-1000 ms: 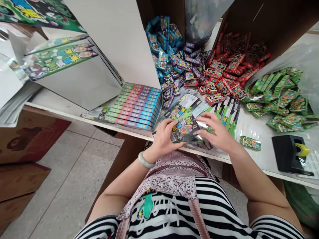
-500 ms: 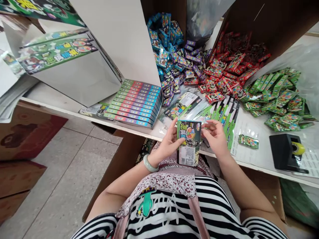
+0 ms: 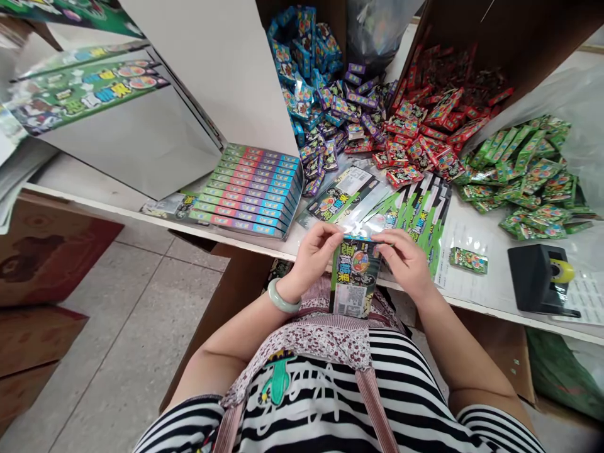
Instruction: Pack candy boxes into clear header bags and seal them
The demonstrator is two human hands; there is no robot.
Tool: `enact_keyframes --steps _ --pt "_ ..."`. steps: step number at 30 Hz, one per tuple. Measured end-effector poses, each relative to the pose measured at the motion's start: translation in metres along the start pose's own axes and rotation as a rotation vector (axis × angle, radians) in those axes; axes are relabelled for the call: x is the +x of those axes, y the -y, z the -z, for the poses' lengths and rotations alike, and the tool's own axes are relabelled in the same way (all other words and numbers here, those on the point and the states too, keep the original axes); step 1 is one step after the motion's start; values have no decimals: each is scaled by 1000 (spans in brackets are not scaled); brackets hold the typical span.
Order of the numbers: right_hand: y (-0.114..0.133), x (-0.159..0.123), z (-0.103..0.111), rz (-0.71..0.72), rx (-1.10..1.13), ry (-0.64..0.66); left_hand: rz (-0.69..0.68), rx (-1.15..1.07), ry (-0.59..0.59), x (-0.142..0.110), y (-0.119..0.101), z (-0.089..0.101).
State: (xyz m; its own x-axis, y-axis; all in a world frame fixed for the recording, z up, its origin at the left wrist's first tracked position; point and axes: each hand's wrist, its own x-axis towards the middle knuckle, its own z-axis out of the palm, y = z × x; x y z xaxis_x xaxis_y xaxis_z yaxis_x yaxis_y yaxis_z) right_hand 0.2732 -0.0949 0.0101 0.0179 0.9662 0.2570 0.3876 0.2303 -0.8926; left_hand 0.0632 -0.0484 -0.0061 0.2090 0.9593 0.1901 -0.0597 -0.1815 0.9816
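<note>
A black and green candy packet (image 3: 356,270) with a printed label hangs upright in front of my apron, at the table's front edge. My left hand (image 3: 318,255) pinches its upper left corner, and a bracelet circles that wrist. At the upper right corner my right hand (image 3: 403,258) has thumb and finger closed on the packet. Clear film shows along the packet's top between the two hands. Just beyond lie flat printed green and black bags (image 3: 419,217), fanned out and overlapping.
A stack of colourful candy packs (image 3: 248,192) stands left beside a white display box (image 3: 136,138). Blue (image 3: 302,75), purple (image 3: 349,107), red (image 3: 425,132) and green small candy boxes (image 3: 538,170) lie heaped behind. At right are a single green box (image 3: 469,260) and a tape dispenser (image 3: 542,280).
My left hand has shifted from the packet's left side up to its top corner. My right fingers have come in onto the opposite top corner. The view has shifted slightly.
</note>
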Motion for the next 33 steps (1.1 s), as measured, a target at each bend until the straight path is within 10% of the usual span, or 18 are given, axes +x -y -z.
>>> enact_keyframes --steps 6,13,22,33 --pt "3 20 6 -234 344 126 25 -163 50 10 -11 4" --pt "26 22 9 102 56 165 -63 -111 140 9 -27 12" --pt "40 41 2 -192 119 252 92 -54 82 20 -45 4" --pt "31 27 15 293 -130 300 -114 0 336 6 -23 27"
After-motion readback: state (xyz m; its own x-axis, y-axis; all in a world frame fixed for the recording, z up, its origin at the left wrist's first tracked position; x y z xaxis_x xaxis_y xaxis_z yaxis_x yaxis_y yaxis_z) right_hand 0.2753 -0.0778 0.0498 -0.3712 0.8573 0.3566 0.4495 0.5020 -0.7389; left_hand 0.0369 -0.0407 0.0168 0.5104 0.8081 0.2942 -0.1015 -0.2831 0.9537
